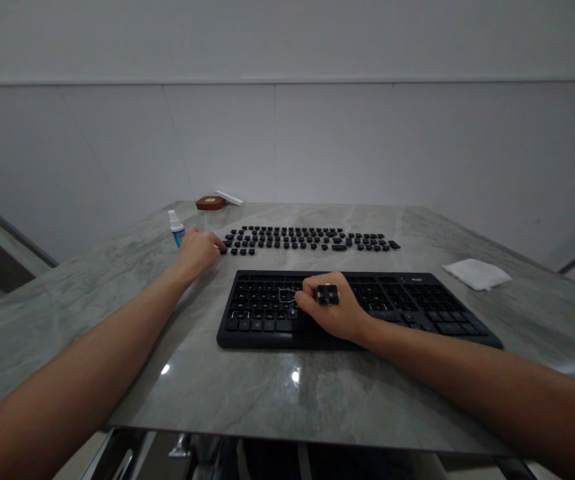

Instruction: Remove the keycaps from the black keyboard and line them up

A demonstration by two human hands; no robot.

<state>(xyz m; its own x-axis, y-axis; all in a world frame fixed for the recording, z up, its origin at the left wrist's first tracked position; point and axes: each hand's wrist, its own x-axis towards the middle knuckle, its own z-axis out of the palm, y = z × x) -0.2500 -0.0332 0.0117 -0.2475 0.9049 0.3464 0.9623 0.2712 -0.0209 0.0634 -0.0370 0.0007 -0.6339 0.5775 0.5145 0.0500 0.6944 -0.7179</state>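
A black keyboard (pixel 277 341) lies in front of me, many of its keycaps gone, with the bottom-row caps still in place. Over its middle, my right hand (pixel 335 313) is closed around a wire keycap puller (pixel 286 295); thin wire loops stick out at the left of the fist and a black end part shows on top. Farther back, my left hand (pixel 200 248) reaches to the left end of the rows of loose black keycaps (pixel 287 237). Its fingertips pinch a dark keycap (pixel 223 251) at the tabletop.
A small spray bottle (pixel 175 228) with a white cap stands just behind my left hand. At the far left corner are a brown case (pixel 210 203) and a white flat object (pixel 229 197). A folded white cloth or tissue (pixel 476 273) lies right of the keyboard on the marbled table (pixel 227 393).
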